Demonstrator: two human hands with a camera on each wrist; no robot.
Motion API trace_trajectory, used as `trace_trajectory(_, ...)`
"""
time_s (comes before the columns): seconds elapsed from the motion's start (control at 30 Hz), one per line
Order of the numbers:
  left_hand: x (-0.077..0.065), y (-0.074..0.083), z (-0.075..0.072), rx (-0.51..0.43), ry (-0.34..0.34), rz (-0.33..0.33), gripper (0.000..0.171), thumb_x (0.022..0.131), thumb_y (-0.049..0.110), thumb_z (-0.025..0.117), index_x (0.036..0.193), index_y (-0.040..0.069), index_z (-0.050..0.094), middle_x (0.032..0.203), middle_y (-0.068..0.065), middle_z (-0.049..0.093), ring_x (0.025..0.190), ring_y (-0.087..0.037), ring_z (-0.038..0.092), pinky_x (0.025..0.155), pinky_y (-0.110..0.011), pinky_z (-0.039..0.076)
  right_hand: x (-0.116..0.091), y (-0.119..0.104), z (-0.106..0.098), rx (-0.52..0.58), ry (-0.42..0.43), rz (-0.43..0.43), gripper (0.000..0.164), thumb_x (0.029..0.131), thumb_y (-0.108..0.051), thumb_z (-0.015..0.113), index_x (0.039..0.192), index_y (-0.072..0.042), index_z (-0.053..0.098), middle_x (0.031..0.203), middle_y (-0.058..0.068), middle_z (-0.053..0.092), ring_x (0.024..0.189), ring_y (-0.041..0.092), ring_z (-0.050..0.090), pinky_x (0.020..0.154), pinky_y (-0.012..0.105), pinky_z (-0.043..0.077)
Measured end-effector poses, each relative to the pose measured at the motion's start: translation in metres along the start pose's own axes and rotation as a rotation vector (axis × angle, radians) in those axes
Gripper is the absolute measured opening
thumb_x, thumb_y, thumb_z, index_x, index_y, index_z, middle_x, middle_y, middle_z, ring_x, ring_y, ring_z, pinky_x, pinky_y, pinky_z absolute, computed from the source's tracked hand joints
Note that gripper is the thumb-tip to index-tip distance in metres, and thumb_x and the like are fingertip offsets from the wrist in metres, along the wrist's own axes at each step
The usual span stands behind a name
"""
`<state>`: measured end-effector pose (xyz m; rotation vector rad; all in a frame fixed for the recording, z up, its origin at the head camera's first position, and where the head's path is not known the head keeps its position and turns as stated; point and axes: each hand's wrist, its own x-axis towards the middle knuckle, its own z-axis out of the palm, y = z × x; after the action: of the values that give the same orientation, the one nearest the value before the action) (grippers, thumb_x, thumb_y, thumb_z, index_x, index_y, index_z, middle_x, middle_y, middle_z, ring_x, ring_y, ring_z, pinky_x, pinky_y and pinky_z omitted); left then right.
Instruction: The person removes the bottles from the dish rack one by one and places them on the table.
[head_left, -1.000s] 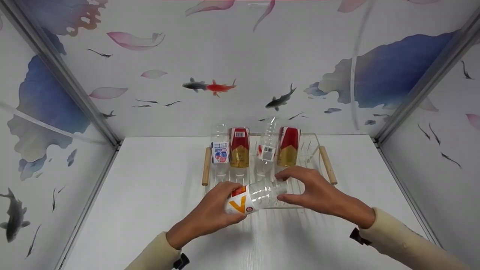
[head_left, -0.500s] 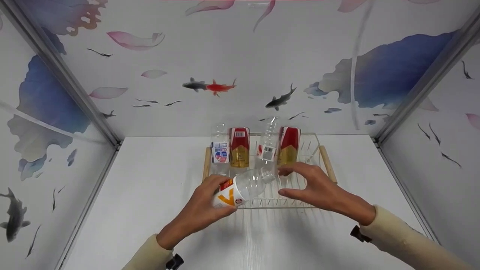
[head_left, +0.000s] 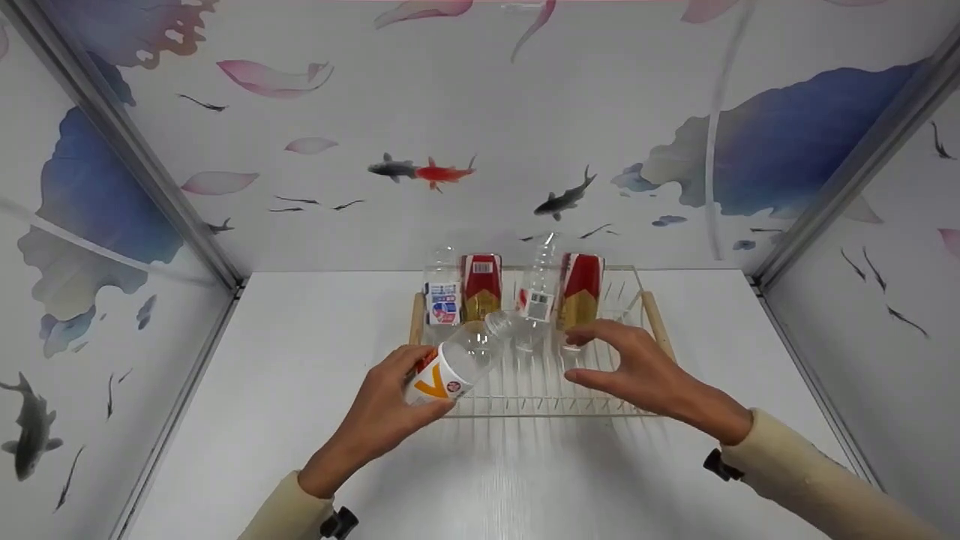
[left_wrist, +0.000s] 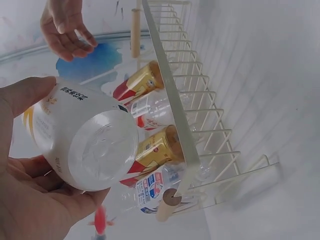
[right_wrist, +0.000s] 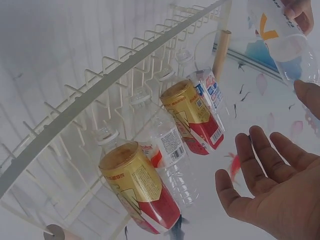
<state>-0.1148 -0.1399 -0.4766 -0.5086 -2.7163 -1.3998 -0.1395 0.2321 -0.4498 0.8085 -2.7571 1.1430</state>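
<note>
My left hand [head_left: 375,409] grips a clear plastic bottle [head_left: 442,379] with a white label and an orange V. The bottle tilts, its open-looking neck pointing up and right over the wire rack [head_left: 555,415]. In the left wrist view the bottle's round base [left_wrist: 102,150] faces the camera, with thumb and fingers on either side. My right hand [head_left: 649,375] hovers over the right part of the rack, fingers spread and holding nothing. Two red-and-gold cans [head_left: 581,289] and two clear labelled bottles [head_left: 442,300] stand alternately along the rack's back.
Wooden handles [head_left: 658,328] flank the rack on its left and right ends. More clear bottle necks [right_wrist: 106,136] show behind the cans in the right wrist view. A white table [head_left: 315,322] lies beneath, enclosed by printed panels [head_left: 480,90] with metal corner posts.
My left hand has drawn the bottle left and slightly up, away from my right hand, and its neck now points more upward. My right hand has shifted only a little.
</note>
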Motion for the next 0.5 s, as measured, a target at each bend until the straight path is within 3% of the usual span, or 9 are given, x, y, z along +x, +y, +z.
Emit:
trace_trajectory(0.3,0.005,-0.018,-0.005,-0.046,0.094,-0.026,0.07,0.087,0.011,0.095,0.147,0.008,0.06,0.136,-0.007,0.067,0.122,-0.031,0.069,0.106,-0.059,0.06,0.001,0.014,-0.001,-0.001,0.024,0.035,0.047,0.096,-0.028,0.09,0.137,-0.01,0.074,0.132,0.006,0.077,0.124,0.031,0.071,0.109,0.064,0.056)
trace_trajectory(0.5,0.011,-0.03,-0.009,-0.086,0.146,-0.034,0.071,0.088,0.008,0.094,0.149,0.007,0.058,0.14,-0.009,0.066,0.13,-0.033,0.067,0.112,-0.063,0.055,0.001,0.024,-0.003,0.009,0.044,0.06,0.047,0.096,-0.023,0.089,0.137,-0.006,0.074,0.132,0.008,0.076,0.125,0.032,0.07,0.109,0.065,0.056)
